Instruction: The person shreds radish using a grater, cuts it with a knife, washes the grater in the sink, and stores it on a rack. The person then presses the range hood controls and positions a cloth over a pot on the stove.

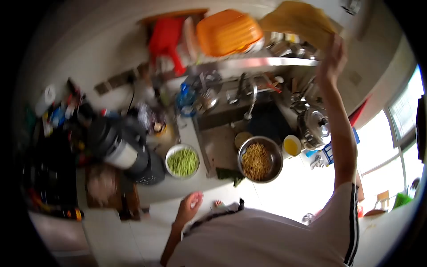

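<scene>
High at the upper right, my right hand (334, 58) reaches up with its fingers on the edge of a broad tan item (300, 21). That item is blurred and I cannot make out its kind; it is over the right end of the wall shelf. Low in front of my body, my left hand (190, 208) is held in the air, fingers loosely bent and apart, with nothing in it. Nearest to it on the counter is a white bowl of chopped green vegetable (182, 162). A steel bowl of beans or nuts (256, 162) stands at the sink's front edge.
The sink (218, 142) has a curved faucet (252, 95). An orange basket (229, 33) and red item (167, 42) are on the wall shelf (249, 63). A dark appliance (124, 149), steel pot (314, 128) and cup of yellow liquid (291, 146) stand around.
</scene>
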{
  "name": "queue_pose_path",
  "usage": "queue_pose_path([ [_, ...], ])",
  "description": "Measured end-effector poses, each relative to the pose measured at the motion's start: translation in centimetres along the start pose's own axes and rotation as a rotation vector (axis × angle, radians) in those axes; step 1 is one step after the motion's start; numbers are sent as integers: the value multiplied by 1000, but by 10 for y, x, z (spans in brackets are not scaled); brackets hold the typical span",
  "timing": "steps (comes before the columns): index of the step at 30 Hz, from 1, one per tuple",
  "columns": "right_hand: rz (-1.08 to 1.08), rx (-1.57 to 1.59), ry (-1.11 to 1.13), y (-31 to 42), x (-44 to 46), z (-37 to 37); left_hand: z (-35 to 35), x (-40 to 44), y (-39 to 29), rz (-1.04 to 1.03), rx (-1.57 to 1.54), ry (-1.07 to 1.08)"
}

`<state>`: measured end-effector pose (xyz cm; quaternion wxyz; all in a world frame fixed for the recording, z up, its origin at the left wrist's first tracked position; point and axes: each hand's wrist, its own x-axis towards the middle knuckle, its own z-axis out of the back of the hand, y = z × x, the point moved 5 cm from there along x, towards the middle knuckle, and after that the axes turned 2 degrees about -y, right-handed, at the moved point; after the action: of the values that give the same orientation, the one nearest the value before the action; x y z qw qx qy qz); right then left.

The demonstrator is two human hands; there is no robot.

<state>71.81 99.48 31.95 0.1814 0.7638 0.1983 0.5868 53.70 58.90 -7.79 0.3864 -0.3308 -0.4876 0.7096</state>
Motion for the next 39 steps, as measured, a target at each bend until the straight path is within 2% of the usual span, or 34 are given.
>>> queue_pose_path([
  [2, 136, -151, 88, 31, -49, 16, 7, -9, -5, -59, 15, -13],
  [3, 219, -170, 32, 27, -89, 25, 10, -14, -3, -26, -28, -3],
  [4, 164, -144, -94, 13, -139, 31, 14, -20, 3, -20, -23, -16],
  [6, 127, -337, 479, -89, -266, 22, 18, -32, 14, -1, -16, -48],
  [8, -740, -96, 714, -180, -369, 40, 30, -53, 11, 14, -31, -64],
  [10, -669, -98, 720, -132, -355, 7, 38, -60, 14, 3, -48, -72],
  [12, -577, -105, 749, -106, -351, -6, 47, -71, 31, 123, -277, -135],
  [13, -615, 36, 703, -108, -353, -13, 51, -75, 33, 129, -281, -180],
  [16, -578, -2, 772, -35, -339, -35, 60, -77, 24, 142, -358, -237],
  [17, -539, -88, 859, -25, -342, -38, 61, -76, 19, 152, -395, -245],
  [19, -594, -47, 1046, 15, -357, -48, 59, -67, 12, 94, -406, -227],
  [20, -620, -25, 1139, 37, -366, -53, 61, -66, -7, -4, -420, -197],
  [21, -736, 18, 1228, 52, -382, -55, 61, -62, -25, -94, -351, -183],
  [22, -665, 53, 1306, 71, -392, -60, 62, -62, -44, -135, -402, -190],
  [24, -633, 160, 1344, 110, -407, -70, 62, -64, -64, -117, -410, -208],
  [27, -735, 214, 1455, 115, -425, -79, 70, -62, -29, -88, -572, -350],
  [28, -720, 243, 1418, 114, -427, -82, 78, -67, -19, 42, -730, -275],
  [30, -689, 306, 1348, 112, -433, -87, 102, -83, -15, 133, -790, -214],
  [31, -520, 239, 1384, 129, -427, -88, 113, -90, -17, 155, -892, -237],
  [34, -377, 512, 1460, 188, -439, -84, 136, -109, -16, 177, -1138, -287],
  [36, -194, 512, 1549, 226, -462, -85, 143, -116, -8, 152, -1219, -266],
  [37, 47, 484, 1527, 238, -473, -88, 148, -121, -11, 131, -1256, -260],
  [38, 18, 521, 1502, 240, -482, -92, 153, -127, -16, 111, -1292, -252],
  [39, -115, 592, 1510, 241, -489, -97, 157, -132, -20, 89, -1328, -246],
])
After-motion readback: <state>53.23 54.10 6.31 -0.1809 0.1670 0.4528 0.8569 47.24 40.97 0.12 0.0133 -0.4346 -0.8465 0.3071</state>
